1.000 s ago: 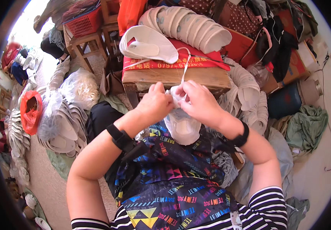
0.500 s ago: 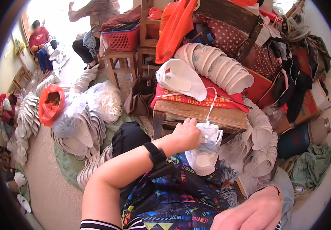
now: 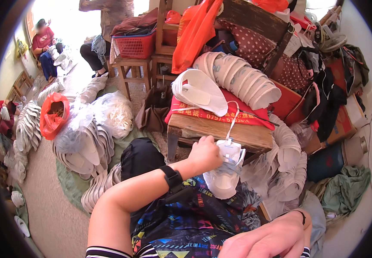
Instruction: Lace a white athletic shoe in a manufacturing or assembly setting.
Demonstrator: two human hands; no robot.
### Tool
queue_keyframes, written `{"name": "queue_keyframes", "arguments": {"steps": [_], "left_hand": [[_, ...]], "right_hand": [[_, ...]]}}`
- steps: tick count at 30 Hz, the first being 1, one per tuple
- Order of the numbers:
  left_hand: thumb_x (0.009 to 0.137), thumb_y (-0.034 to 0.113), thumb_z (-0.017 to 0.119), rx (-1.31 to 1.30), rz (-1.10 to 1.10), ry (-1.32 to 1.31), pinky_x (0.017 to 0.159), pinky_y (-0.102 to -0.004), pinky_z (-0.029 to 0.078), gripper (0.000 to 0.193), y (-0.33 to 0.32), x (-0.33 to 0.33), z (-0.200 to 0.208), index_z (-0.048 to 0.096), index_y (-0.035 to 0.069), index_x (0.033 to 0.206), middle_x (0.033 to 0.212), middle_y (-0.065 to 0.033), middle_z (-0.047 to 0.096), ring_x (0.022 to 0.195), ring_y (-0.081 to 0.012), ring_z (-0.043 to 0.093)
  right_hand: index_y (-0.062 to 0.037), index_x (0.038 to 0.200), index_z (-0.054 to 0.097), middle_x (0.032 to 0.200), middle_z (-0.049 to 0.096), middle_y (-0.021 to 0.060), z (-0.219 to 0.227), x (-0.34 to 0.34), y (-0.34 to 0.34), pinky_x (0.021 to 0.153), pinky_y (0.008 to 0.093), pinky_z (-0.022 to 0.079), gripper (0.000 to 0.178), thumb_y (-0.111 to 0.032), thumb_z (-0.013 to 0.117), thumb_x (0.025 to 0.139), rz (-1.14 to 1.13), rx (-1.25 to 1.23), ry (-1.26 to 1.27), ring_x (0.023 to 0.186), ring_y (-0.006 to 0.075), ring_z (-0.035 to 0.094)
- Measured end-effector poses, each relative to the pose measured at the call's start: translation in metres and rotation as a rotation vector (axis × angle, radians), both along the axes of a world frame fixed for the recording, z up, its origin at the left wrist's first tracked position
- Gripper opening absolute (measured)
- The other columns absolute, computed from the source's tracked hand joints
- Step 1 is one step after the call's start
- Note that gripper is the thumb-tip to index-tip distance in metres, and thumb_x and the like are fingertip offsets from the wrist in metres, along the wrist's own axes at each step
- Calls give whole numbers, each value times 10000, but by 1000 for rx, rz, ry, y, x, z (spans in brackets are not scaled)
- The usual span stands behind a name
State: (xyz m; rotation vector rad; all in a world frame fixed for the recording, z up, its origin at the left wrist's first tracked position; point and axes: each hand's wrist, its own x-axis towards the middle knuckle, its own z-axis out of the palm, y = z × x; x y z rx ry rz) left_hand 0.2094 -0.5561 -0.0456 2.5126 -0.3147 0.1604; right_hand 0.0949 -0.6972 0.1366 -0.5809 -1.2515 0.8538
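Observation:
A white shoe upper with pale grey-blue laces across its front lies against the near edge of a wooden stool, toe toward me. My left hand is closed on its left side near the ankle opening, fingers curled and partly hidden. A white strap runs from its top up onto the stool. Down by the lower edge, over my lap, my right hand shows its back. Its fingers look bent and pressed together, their tips out of the picture; whatever they hold is hidden.
On the stool's red cloth rest another white upper and a nested row of uppers. More stacks flank it on the right. Bagged pieces and a red bag are left. Other people sit farther back.
The whole view has shifted slightly. My right hand has moved a little left and down. My left hand keeps its hold on the shoe upper.

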Motion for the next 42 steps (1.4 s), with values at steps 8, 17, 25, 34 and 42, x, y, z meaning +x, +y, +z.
{"name": "queue_keyframes", "arguments": {"steps": [8, 17, 25, 34, 42], "left_hand": [[929, 229, 613, -854, -667, 150, 801, -280, 420, 200, -41, 13, 97, 700, 53, 889, 853, -62, 496, 857, -165, 499], [1019, 232, 496, -1379, -74, 436, 794, -249, 471, 211, 32, -12, 36, 586, 42, 998, 762, 40, 500, 687, -49, 466], [960, 87, 561, -1308, 113, 399, 774, -223, 485, 186, 29, -20, 26, 561, -4, 1123, 935, -57, 648, 821, -89, 590], [928, 77, 627, -994, -33, 334, 722, -205, 461, 109, 36, -22, 14, 634, 1, 1007, 866, 3, 632, 786, -53, 553], [845, 71, 669, -656, 41, 195, 650, -229, 472, 95, 15, -18, 8, 650, -11, 890, 774, -1, 596, 695, -70, 554]], "right_hand": [[115, 1124, 564, 1184, 567, 259, 65, 17, -33, 881, 447, 474, 382, -229, 588, 959, -94, -304, -223, 1025, 378, 580], [-23, 951, 661, 860, 633, -16, -92, 177, -35, 707, 244, 469, 125, -125, 663, 878, -796, -1099, -220, 798, 74, 569], [-2, 801, 678, 797, 668, 213, -119, 164, -13, 718, 434, 535, 179, -157, 672, 712, -914, -1212, -1373, 827, 366, 662], [-29, 755, 614, 781, 639, 158, -130, 177, -26, 664, 437, 489, 128, -144, 652, 711, -860, -1023, -1198, 751, 351, 620], [-30, 785, 589, 818, 622, 143, -124, 172, -20, 668, 395, 494, 114, -124, 649, 759, -1104, -701, -816, 746, 314, 612]]}}
